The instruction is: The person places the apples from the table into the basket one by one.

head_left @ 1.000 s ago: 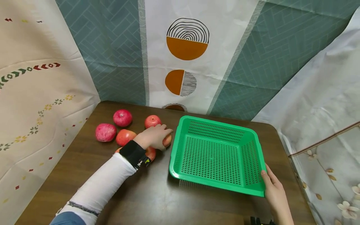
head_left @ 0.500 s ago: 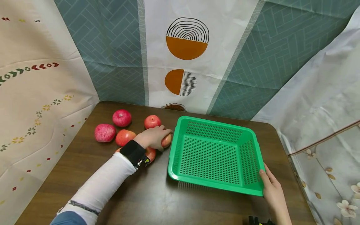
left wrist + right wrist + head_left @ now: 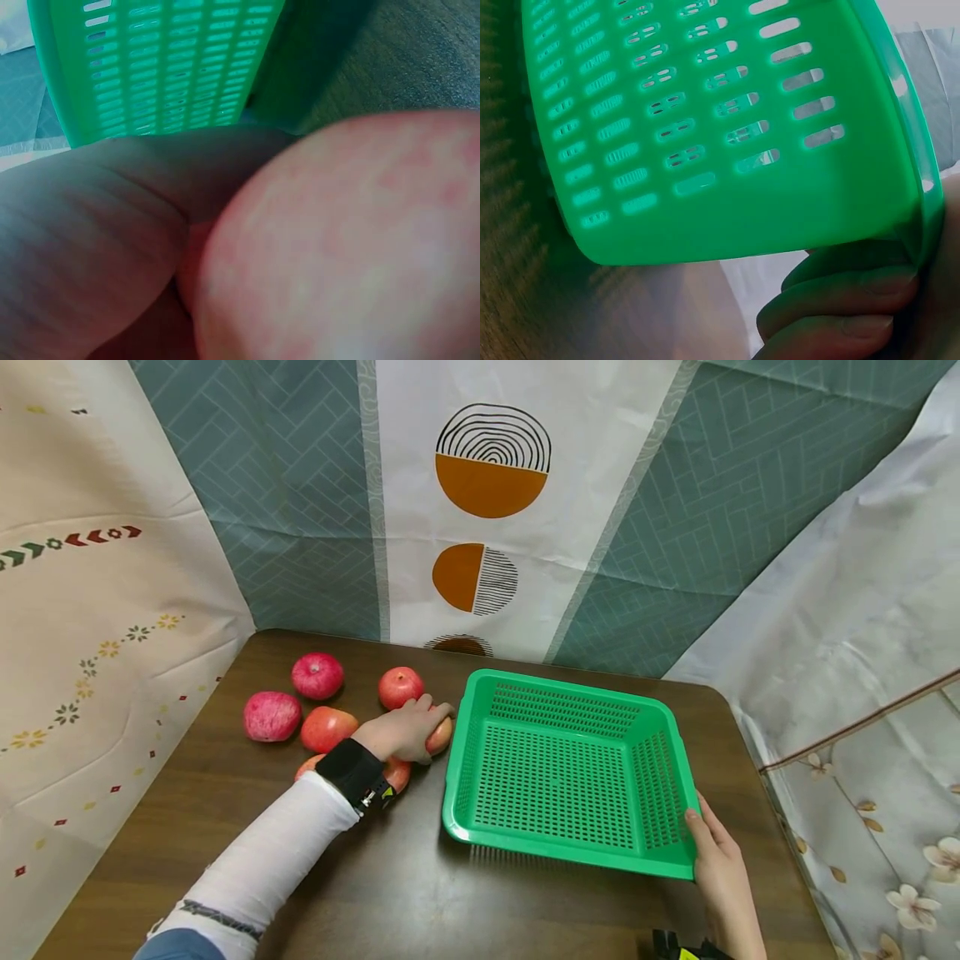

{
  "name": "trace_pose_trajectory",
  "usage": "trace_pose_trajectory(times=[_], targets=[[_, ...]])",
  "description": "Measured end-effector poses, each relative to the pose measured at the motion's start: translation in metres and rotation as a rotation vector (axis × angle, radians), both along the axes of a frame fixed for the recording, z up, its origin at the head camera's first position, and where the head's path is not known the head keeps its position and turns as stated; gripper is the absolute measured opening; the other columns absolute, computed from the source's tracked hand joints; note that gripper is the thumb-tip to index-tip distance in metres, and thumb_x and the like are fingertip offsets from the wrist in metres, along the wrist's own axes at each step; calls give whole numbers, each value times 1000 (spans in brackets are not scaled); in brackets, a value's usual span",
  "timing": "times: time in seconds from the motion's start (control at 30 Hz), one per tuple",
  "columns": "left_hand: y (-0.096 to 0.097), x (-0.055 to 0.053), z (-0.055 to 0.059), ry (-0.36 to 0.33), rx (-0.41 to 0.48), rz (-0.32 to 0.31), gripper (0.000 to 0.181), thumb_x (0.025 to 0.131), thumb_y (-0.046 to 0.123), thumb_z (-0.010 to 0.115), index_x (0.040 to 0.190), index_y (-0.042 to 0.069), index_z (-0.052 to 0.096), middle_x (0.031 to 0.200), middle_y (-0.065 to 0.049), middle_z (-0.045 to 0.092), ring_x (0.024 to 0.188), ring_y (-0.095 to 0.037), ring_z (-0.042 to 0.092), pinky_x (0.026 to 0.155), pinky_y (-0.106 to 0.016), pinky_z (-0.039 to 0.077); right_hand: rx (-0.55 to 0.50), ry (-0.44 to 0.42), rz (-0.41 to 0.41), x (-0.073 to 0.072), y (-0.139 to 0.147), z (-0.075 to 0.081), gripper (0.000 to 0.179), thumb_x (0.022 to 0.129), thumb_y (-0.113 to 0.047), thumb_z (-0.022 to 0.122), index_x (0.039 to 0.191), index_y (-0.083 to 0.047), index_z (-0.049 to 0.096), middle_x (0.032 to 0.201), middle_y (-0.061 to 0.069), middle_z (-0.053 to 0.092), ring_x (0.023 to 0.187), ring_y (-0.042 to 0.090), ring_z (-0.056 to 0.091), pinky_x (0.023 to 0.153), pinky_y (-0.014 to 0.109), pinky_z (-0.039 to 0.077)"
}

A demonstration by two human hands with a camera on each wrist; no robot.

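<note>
My left hand (image 3: 403, 729) holds a red apple (image 3: 439, 737) just left of the green basket. Its fingers are curled over the fruit, which fills much of the left wrist view as a pale red apple surface (image 3: 352, 247). With thumb on the rim and curled fingers (image 3: 840, 304) beneath it, my right hand (image 3: 722, 860) grips the near right corner of the perforated green plastic basket (image 3: 570, 852). Nothing lies inside the basket. In the right wrist view the basket wall (image 3: 780, 210) stands above the wooden table, apart from it on that side.
Several other apples lie to the left: a dark red apple (image 3: 318, 676), another dark red apple (image 3: 272, 716), an orange-red apple (image 3: 328, 729) and a red apple (image 3: 401, 687) behind my left hand. More sit partly under my wrist. Patterned curtains (image 3: 480, 510) border the brown table (image 3: 450, 910).
The whole head view has drifted slightly, so everything appears a little further left. Both hands, the apple and the basket keep nearly the same places relative to one another.
</note>
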State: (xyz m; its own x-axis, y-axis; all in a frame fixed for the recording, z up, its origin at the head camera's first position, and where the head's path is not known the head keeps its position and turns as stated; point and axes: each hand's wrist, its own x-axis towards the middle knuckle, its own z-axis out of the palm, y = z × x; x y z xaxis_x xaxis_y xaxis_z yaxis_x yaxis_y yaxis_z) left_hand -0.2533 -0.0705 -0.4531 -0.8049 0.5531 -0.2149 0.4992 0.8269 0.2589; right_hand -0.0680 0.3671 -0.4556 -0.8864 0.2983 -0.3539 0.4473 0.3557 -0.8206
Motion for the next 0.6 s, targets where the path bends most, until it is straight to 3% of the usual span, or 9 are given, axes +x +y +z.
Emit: trace_pose_trajectory(times=[0.17,0.6], targets=[[-3,1,0,-10,15,-2,82,69,17,84,140,15,44,123,-18,46,106,-36,48,89,-47,50,-23,25,-26,-1,-2,0,67,100,-62,34,157,-35,12,152,15,34,92,14,62,69,31,55],[-5,2,-5,12,51,-14,81,69,15,81,141,14,44,121,-18,46,104,-35,48,87,-47,51,-34,40,-42,-3,-1,-2,66,101,-60,35,157,-33,14,149,16,38,87,13,64,67,31,55]])
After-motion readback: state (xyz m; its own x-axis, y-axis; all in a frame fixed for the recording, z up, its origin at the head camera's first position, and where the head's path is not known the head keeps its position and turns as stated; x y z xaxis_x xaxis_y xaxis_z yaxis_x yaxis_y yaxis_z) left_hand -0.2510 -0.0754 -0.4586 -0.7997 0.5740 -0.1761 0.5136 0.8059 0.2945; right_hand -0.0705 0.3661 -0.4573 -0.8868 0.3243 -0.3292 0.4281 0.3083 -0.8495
